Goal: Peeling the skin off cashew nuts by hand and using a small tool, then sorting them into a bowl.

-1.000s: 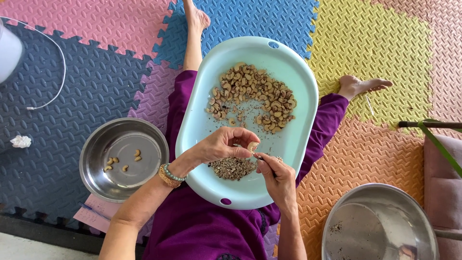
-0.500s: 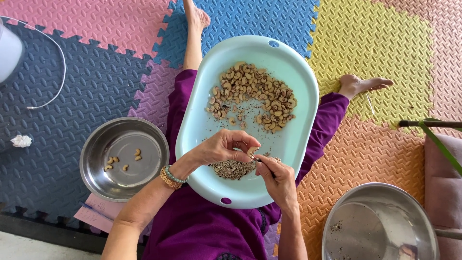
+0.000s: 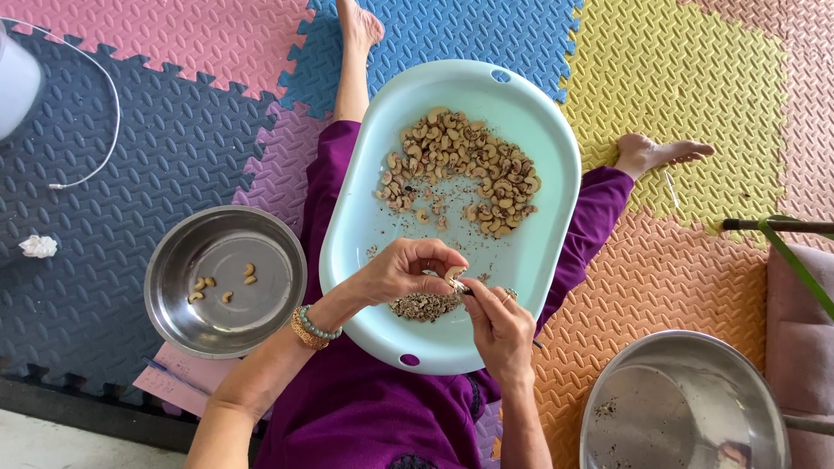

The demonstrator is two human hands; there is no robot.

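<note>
On the lap lies a tray (image 3: 530,260) with cashews (image 3: 460,174) at its twelve o'clock end, one bowl (image 3: 221,330) at nine o'clock, another bowl (image 3: 695,382) at four.

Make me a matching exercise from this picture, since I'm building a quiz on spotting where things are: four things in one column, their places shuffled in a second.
Things
1. single cashew
2. heap of unpeeled cashews
3. pile of skins
4. few peeled cashews

Places
A. in the steel bowl by the left arm
B. far half of the pale blue tray
C. pinched in the left hand, the right hand working at it
D. near end of the tray, under the hands

Pairs: 1-C, 2-B, 3-D, 4-A
</note>
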